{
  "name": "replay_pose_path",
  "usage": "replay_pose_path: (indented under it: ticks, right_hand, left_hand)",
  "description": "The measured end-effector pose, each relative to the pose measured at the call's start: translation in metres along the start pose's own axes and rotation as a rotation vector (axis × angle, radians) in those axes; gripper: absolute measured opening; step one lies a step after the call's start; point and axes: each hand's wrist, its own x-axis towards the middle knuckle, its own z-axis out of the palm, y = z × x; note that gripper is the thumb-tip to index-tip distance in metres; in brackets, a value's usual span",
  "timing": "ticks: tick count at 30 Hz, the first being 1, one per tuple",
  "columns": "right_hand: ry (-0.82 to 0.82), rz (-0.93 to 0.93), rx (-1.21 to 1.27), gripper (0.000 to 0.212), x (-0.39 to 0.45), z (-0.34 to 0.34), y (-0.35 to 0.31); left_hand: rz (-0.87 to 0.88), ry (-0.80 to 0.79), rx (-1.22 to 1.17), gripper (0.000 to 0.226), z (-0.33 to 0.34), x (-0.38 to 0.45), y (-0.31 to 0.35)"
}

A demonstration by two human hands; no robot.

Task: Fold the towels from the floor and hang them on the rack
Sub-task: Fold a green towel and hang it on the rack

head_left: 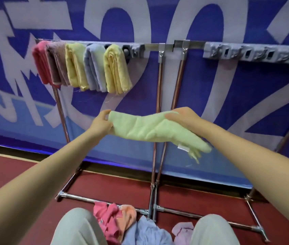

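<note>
A light green towel (150, 128) is stretched in the air between my hands, folded into a long strip, its white label hanging at the lower right. My left hand (103, 122) pinches its left end. My right hand (184, 117) grips the upper right part, the towel's tail drooping below my wrist. Behind it stands the metal rack (164, 47), with several folded towels (82, 66) in red, brown, yellow and pale blue hung side by side on the left of its top rail. On the floor between my knees lies a heap of loose towels (122, 225) in pink, orange, blue and lilac.
A blue and white banner (210, 103) hangs right behind the rack. A second rack rail with grey clips (253, 53) runs to the right. The rack's floor bars (104, 202) cross the red floor in front of my knees (76, 228).
</note>
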Motion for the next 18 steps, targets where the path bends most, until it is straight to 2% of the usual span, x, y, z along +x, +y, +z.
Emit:
replay_pose_path:
  ticks: [3, 6, 8, 13, 15, 18]
  right_hand:
    - [-0.054, -0.118, -0.041, 0.024, 0.000, -0.003, -0.020]
    - [0.015, -0.193, -0.156, 0.029, 0.008, -0.003, -0.037]
    - [0.052, -0.205, -0.198, 0.035, 0.014, -0.006, -0.046]
    - [0.015, -0.257, -0.105, 0.029, 0.027, -0.017, -0.074]
    - [-0.069, -0.277, -0.094, 0.024, 0.031, -0.021, -0.089]
    - [-0.140, -0.306, -0.134, 0.023, 0.039, -0.027, -0.111]
  left_hand:
    - [-0.088, 0.103, -0.089, 0.048, 0.011, 0.002, 0.009]
    - [-0.242, 0.174, -0.244, 0.040, 0.022, 0.007, 0.014]
    - [-0.307, 0.149, -0.317, 0.039, 0.027, 0.010, 0.016]
    - [-0.135, 0.007, -0.052, 0.042, 0.046, 0.008, 0.033]
    - [-0.062, -0.075, -0.116, 0.043, 0.056, 0.009, 0.052]
    - [0.076, -0.163, -0.312, 0.023, 0.061, 0.004, 0.068]
